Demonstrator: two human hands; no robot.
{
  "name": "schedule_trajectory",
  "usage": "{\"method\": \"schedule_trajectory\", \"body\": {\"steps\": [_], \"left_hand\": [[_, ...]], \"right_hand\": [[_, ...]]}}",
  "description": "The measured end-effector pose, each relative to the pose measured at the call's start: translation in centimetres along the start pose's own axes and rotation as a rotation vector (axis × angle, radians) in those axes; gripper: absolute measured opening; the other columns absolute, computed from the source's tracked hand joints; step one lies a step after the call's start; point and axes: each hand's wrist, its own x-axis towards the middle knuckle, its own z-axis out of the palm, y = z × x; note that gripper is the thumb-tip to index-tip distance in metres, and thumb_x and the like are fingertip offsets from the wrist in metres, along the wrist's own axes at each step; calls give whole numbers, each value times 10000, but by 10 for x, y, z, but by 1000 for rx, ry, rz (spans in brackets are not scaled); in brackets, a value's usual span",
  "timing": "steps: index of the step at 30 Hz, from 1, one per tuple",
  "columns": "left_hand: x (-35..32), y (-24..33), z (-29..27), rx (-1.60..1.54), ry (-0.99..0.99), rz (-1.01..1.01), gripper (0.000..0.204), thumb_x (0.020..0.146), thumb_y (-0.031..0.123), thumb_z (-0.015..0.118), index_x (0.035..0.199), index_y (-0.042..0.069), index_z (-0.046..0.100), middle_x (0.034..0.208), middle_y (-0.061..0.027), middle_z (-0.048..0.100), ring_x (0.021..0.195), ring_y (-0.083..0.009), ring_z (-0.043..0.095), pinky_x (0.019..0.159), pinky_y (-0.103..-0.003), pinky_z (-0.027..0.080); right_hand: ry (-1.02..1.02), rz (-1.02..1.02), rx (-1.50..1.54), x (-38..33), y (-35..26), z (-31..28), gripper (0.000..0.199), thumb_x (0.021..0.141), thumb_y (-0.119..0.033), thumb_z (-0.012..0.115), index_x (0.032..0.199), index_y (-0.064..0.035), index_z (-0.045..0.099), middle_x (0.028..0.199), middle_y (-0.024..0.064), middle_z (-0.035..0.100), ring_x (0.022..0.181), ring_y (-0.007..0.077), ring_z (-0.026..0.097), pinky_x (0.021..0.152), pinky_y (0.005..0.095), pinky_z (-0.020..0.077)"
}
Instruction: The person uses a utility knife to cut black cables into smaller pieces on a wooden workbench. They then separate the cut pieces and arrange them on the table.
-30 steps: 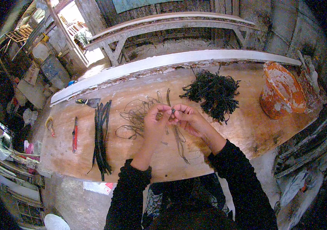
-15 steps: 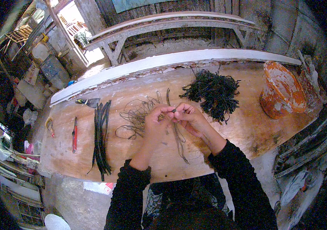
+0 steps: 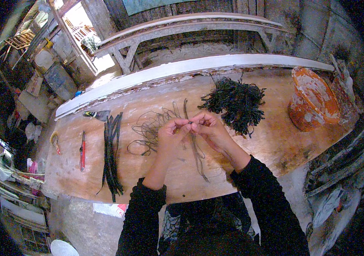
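Observation:
My left hand [image 3: 171, 133] and my right hand [image 3: 209, 128] meet over the middle of the table, thumbs and fingertips pinched together. Between them shows a small dark strip [image 3: 190, 123], mostly hidden by the fingers. Thin dark strands [image 3: 198, 155] lie on the table below and behind the hands. A loose tangle of looped thin cord [image 3: 145, 132] spreads beside the left hand. Farther left lies a bundle of flat black strips [image 3: 112, 153]. Beyond the right hand sits a heap of knotted black strips [image 3: 237, 102].
Red-handled pliers or cutters [image 3: 82, 153], a brush [image 3: 55, 141] and a scraper [image 3: 98, 114] lie at the table's left. An orange plaster-smeared bucket [image 3: 297, 111] rests tilted at the right. A long white board [image 3: 182, 67] runs along the far edge, with a bench [image 3: 190, 29] behind.
Both hands have drawn closer together, and their fingertips now touch around the small dark strip. The things on the table keep their places.

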Motion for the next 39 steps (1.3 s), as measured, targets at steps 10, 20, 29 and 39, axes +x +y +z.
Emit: {"method": "schedule_trajectory", "body": {"steps": [10,20,29,39], "left_hand": [[3,-5,-4,-285,-98,-123,116,791,146,517,874,66,500,762,-29,571,634,-106,541,448,-209,419],[3,-8,-7,-303,-146,-179,106,807,211,505,838,112,482,736,9,543,616,-82,525,458,-191,402],[6,-9,-10,-260,40,-3,97,784,176,532,812,95,488,688,38,461,537,-34,431,424,-169,366],[12,1,-12,-198,-26,230,274,758,200,574,974,55,488,882,-28,524,766,-102,499,674,-224,408]], "right_hand": [[16,58,124,-1,-5,7,120,736,-59,576,853,-70,550,806,35,575,685,103,534,610,210,419],[9,33,10,-2,-2,11,118,741,-90,581,847,-53,546,745,27,585,653,96,538,586,209,415],[17,90,-67,-2,-2,11,91,734,-85,583,785,-88,508,715,-42,505,647,55,472,575,178,349],[-7,108,349,-6,-15,8,180,735,-100,580,865,-97,456,724,-7,492,650,81,489,630,235,440]]}}
